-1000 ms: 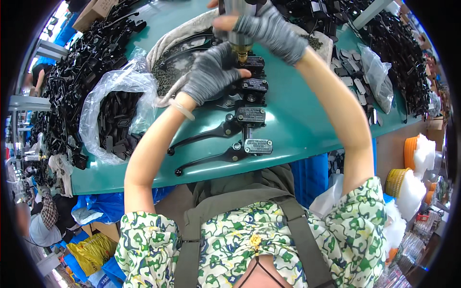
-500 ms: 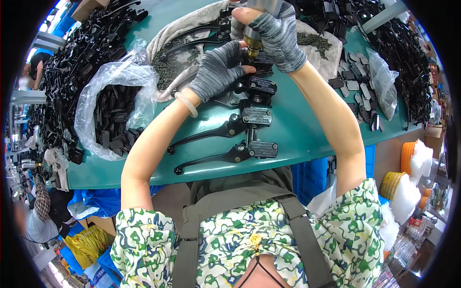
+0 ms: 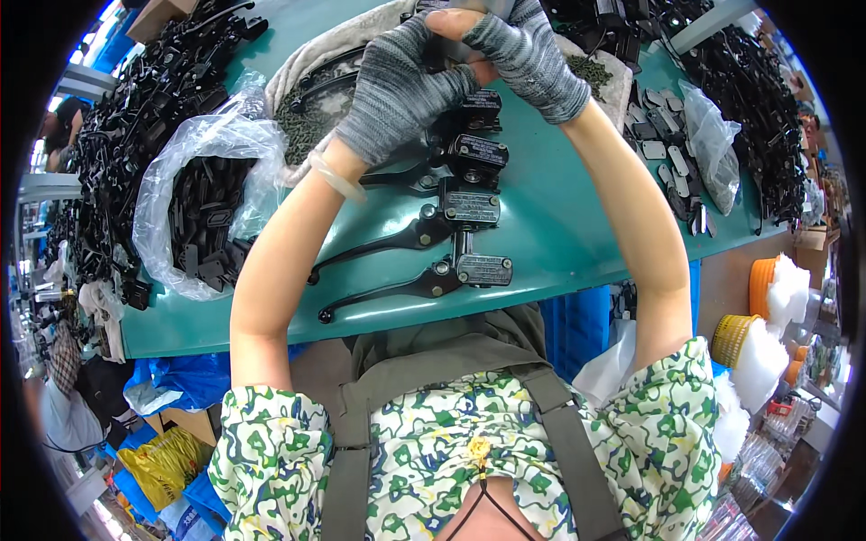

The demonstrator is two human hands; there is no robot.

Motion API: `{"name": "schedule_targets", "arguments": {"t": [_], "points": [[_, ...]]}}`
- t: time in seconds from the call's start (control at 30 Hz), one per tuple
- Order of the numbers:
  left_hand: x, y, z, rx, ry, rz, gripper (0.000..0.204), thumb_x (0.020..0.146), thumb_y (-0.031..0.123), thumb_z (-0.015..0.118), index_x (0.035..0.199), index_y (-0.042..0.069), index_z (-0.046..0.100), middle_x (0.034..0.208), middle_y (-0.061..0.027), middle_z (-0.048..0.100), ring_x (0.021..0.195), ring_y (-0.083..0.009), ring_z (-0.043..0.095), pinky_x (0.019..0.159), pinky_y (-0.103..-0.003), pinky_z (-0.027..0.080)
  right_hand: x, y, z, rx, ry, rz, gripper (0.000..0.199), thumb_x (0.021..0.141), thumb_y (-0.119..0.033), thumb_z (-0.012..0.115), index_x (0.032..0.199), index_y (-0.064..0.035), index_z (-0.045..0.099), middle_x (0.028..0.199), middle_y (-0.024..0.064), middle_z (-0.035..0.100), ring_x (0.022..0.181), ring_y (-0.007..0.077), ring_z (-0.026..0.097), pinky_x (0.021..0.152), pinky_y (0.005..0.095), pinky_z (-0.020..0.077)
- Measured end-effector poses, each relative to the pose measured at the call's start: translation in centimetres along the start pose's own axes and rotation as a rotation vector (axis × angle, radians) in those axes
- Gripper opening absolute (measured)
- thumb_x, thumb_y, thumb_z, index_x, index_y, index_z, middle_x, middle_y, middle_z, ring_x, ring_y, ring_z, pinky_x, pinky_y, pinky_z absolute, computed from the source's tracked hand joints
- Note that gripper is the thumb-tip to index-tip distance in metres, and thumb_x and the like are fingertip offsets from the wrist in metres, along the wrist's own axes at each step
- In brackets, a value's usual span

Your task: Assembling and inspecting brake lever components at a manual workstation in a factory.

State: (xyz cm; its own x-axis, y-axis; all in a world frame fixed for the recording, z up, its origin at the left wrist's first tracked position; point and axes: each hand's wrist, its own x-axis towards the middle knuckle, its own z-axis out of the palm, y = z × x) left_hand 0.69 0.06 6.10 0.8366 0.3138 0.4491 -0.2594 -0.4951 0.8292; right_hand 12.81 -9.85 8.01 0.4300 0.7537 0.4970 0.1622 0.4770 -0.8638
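My right hand [image 3: 532,68], in a grey fingerless glove, is wrapped round a power screwdriver [image 3: 499,7] at the upper edge; its lower end is hidden. Right beside it, my gloved left hand [image 3: 397,90] is closed with the fingers curled in by the tool, and what they hold is hidden. Below the hands, black brake lever assemblies lie in a column, levers pointing left. The nearest brake lever assembly [image 3: 485,270] and the one above it [image 3: 471,207] show rectangular reservoir caps with screws. Another cap [image 3: 478,153] sits farther up, its lever partly behind my left wrist.
A pale cloth [image 3: 289,77] holds many small dark screws [image 3: 307,126] left of my hands. Farther left stand a clear plastic bag [image 3: 162,189] of black parts and a heap of black levers [image 3: 135,117]. Small plates [image 3: 672,153] and another bag [image 3: 708,149] lie right on the green table [image 3: 577,243].
My left hand has moved up from the assemblies to the screwdriver, and its fingers have curled in. The brass-coloured tool nose, visible before, is now hidden. The view has shifted slightly.
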Motion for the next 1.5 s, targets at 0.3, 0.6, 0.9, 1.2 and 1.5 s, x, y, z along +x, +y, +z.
{"name": "schedule_targets", "arguments": {"t": [0.3,0.6,0.9,1.2,1.5], "points": [[0.6,1.6,-0.8,-0.003,-0.126,-0.222,0.038,0.083,0.031,0.072,0.110,0.007,0.064,0.121,-0.0150,0.063,0.112,-0.0222,0.059,0.101,-0.042,0.040,0.0,-11.3,-1.0,-1.559,-0.141,-0.335,0.037,0.092,-0.038,0.059,0.098,-0.0021,0.066,0.067,0.0113,0.064,0.056,0.0209,0.062,0.053,0.0322,0.0489],[-0.2,1.0,0.5,0.140,0.063,-0.033,0.030,0.078,0.023,0.080,0.095,0.003,0.067,0.082,-0.0038,0.070,0.073,-0.0106,0.064,0.069,-0.024,0.052,-0.1,-7.7,-3.4,-0.546,-0.134,-0.050,0.023,0.090,-0.027,0.063,0.094,-0.0036,0.067,0.062,0.0049,0.061,0.049,0.0159,0.057,0.050,0.0293,0.0470],[-2.4,-3.0,1.3,0.207,-0.045,-0.137,0.051,0.073,0.029,0.084,0.111,0.003,0.063,0.094,-0.0097,0.071,0.087,-0.0150,0.067,0.080,-0.030,0.053,3.9,2.8,-2.1,-0.811,-0.144,-1.369,0.025,0.080,-0.015,0.074,0.099,-0.0021,0.065,0.080,0.0027,0.064,0.067,0.0116,0.060,0.061,0.0276,0.0505],[-2.3,-3.8,0.9,0.183,-0.143,-0.274,0.059,0.072,0.022,0.083,0.122,0.002,0.059,0.103,-0.0117,0.071,0.092,-0.0160,0.068,0.085,-0.031,0.053,0.3,0.4,0.5,0.175,0.049,0.094,0.034,0.077,-0.012,0.070,0.108,-0.0007,0.060,0.080,0.0047,0.064,0.066,0.0145,0.061,0.062,0.0282,0.0513],[-2.4,-3.7,1.2,0.190,-0.103,-0.261,0.060,0.071,0.021,0.084,0.121,0.001,0.059,0.104,-0.0119,0.071,0.092,-0.0145,0.068,0.084,-0.030,0.054,0.5,1.7,0.0,0.092,-0.020,-0.052,0.035,0.076,-0.013,0.071,0.106,-0.0003,0.060,0.078,0.0045,0.063,0.065,0.0136,0.060,0.059,0.0274,0.0503]]}}
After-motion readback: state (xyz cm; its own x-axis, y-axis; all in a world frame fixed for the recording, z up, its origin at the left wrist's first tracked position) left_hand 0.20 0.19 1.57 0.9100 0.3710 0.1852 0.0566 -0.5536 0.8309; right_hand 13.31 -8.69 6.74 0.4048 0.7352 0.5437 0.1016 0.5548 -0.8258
